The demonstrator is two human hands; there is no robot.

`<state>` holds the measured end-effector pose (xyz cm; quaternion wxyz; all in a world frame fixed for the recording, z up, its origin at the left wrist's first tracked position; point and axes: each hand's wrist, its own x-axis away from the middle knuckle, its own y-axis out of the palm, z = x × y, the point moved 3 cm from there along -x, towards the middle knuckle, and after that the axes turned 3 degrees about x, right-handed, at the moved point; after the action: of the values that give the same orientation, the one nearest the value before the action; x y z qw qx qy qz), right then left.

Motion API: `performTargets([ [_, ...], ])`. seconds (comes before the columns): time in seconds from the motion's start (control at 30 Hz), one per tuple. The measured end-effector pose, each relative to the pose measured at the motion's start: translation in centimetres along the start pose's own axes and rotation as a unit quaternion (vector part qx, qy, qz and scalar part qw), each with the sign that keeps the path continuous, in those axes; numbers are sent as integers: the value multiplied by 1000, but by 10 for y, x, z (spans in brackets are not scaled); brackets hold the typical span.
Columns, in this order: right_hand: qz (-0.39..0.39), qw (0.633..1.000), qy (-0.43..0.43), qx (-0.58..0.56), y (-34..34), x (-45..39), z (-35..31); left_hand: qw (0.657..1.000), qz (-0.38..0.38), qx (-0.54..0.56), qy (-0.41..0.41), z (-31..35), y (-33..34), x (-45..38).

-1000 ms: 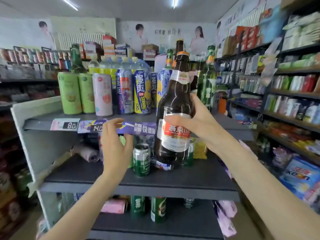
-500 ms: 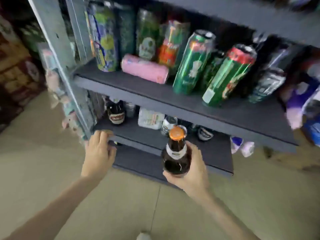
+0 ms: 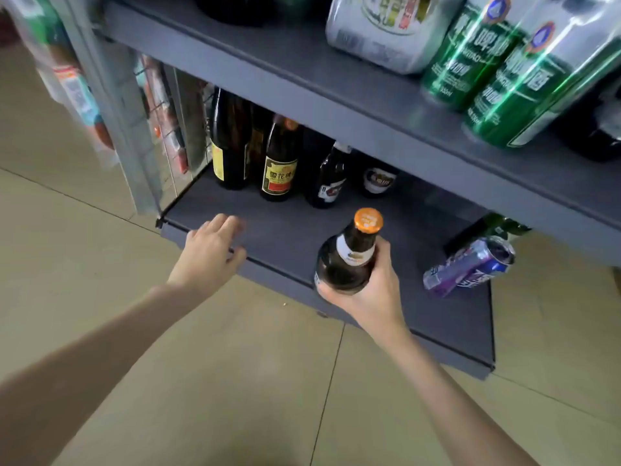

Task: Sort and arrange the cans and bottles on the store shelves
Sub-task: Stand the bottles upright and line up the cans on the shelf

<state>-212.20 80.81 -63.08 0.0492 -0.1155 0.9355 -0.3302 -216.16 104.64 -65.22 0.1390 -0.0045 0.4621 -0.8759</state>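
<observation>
My right hand [image 3: 371,290] grips a brown beer bottle [image 3: 349,255] with an orange cap, held upright over the front of the bottom grey shelf [image 3: 285,233]. My left hand [image 3: 210,253] hovers with loose fingers at the shelf's front left edge and holds nothing. Several dark bottles [image 3: 279,159] stand at the back of this shelf. A purple can [image 3: 468,267] lies on its side at the right. Green beer cans [image 3: 497,72] stand on the shelf above.
A white-wrapped pack of cans [image 3: 383,31] sits on the upper shelf [image 3: 336,92]. Hanging snack packets [image 3: 77,92] line the rack's left post. Beige tiled floor [image 3: 235,381] spreads in front of the rack.
The view has dropped from the upper shelves to the bottom one. My right hand has carried the bottle down to the lowest shelf, and my left hand has come to that shelf's front edge.
</observation>
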Motion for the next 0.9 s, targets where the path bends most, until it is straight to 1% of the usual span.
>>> performTargets([
  [0.13,53,998,-2,-22,18,-37,28,999,23,31,-15,-16,21,-9],
  [0.27,93,994,27,-55,28,-69,44,997,44,58,-18,-26,22,-16],
  [0.4,118,989,31,-77,34,-103,46,995,56,72,-29,-32,29,-20],
  [0.5,145,986,30,-79,37,-124,46,991,65,100,-54,-32,36,-20],
  [0.6,172,982,25,-79,39,-141,50,989,74,117,-48,-29,41,-18],
  [0.8,187,980,24,-56,40,-157,59,988,73,128,-54,-32,43,-17],
  [0.9,167,984,39,-41,39,-154,57,988,69,129,-58,-31,37,-14],
])
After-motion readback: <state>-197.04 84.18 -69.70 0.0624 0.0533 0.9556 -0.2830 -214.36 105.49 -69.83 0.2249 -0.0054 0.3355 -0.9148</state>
